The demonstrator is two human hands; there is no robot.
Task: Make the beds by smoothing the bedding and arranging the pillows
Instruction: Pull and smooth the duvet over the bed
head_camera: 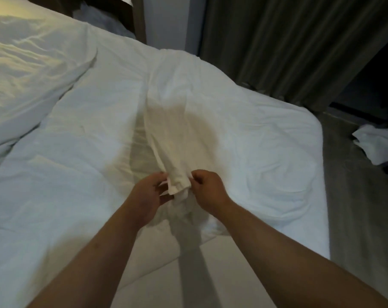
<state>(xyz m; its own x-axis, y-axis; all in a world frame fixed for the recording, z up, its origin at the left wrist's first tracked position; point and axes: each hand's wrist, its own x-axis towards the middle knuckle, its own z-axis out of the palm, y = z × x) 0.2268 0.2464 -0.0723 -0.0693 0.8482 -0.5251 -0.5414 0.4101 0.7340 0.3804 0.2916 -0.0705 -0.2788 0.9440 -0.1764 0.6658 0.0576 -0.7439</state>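
- Head view shows both hands meeting at the near end of a white sheet (177, 130), gathered into a long ridge down the middle of the bed (277, 152); its bunched corner is raised just off the bedding.
- Left hand (147, 193) pinches the left side of that corner between thumb and curled fingers; right hand (207, 187), curled likewise, pinches the right side; only the fold of cloth lies between them.
- A rumpled duvet (26, 81) is heaped at the bed's far left; no pillow can be made out for certain.
- Step in hand, as I judge it: finding the sheet's edge so as to spread it; to do it well, work the hands apart along the hem until each holds a true corner; keep the pinch firm and on one layer only; then draw the cloth flat and evenly, so the ridge opens rather than drags sideways.
- A curtain (288, 41) hangs at the right; a white cloth (373, 145) lies on the floor beside the bed.
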